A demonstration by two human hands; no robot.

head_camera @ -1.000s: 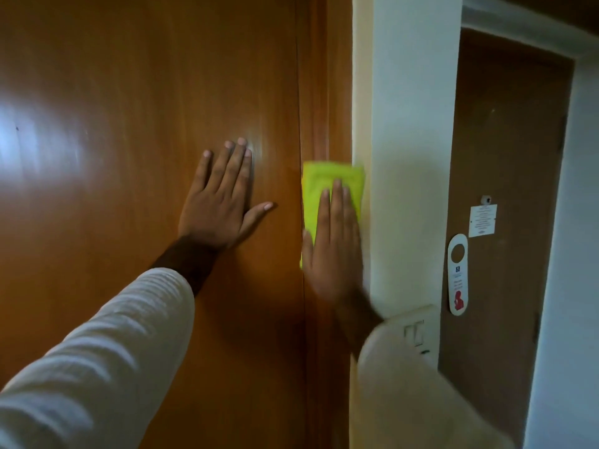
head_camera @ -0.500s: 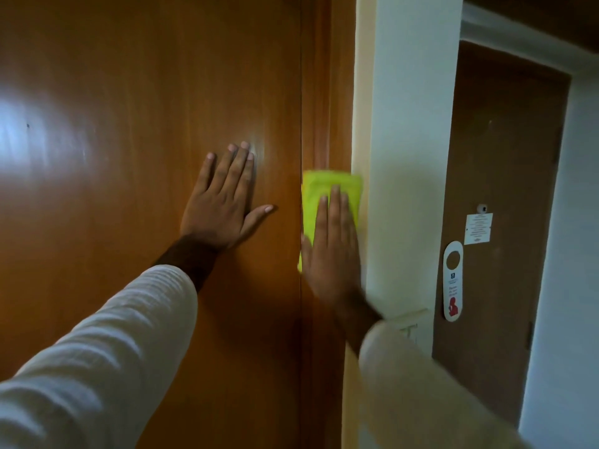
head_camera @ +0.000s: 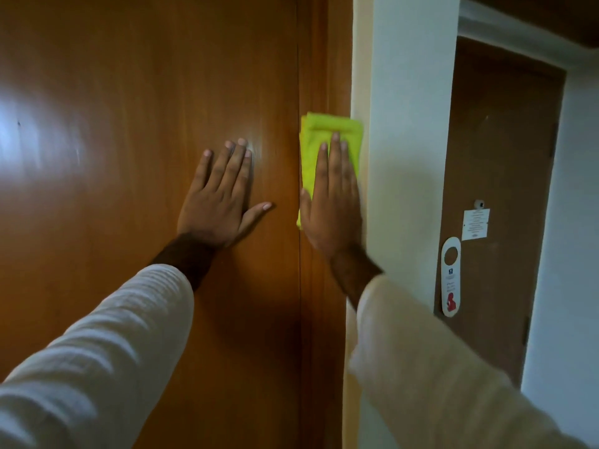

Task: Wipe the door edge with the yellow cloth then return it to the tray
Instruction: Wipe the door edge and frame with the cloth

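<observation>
A folded yellow cloth (head_camera: 327,137) lies flat against the narrow wooden door edge strip (head_camera: 319,59) beside the white wall. My right hand (head_camera: 334,205) presses on the cloth with flat, straight fingers and covers its lower half. My left hand (head_camera: 220,199) rests flat on the glossy brown door panel (head_camera: 129,108), fingers spread, holding nothing. The tray is not in view.
A white wall corner (head_camera: 405,108) stands right of the door edge. Beyond it is a second brown door (head_camera: 499,140) with a white hanger tag (head_camera: 450,277) and a small paper notice (head_camera: 475,224).
My right hand and the cloth slid down the edge and then back up to a slightly higher spot. My left hand has stayed flat on the door panel.
</observation>
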